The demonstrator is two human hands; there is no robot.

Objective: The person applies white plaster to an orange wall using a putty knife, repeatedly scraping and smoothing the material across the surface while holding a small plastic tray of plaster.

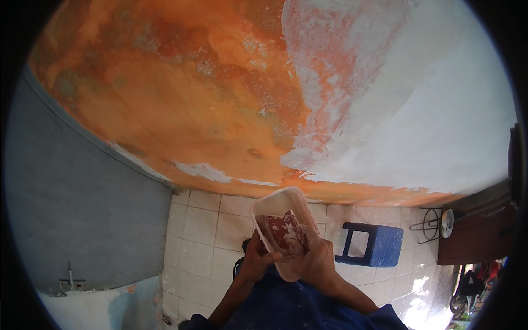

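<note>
The reddish-brown scraper (282,228) sits inside the whitish tub (271,204), best kept steady; fingers of the left hand (256,260) hold the tub's side; those of the right hand (319,259) curl near the scraper, grip too hidden to tell.

No text, label, brand, number or sign can be read, whether on the pale plastic tub (289,200), the red-brown scraper (284,230) in it, the blue stool (388,246) or the patchy orange and white wall (209,110); the cluttered things at the far lower right are too small to tell.
</note>
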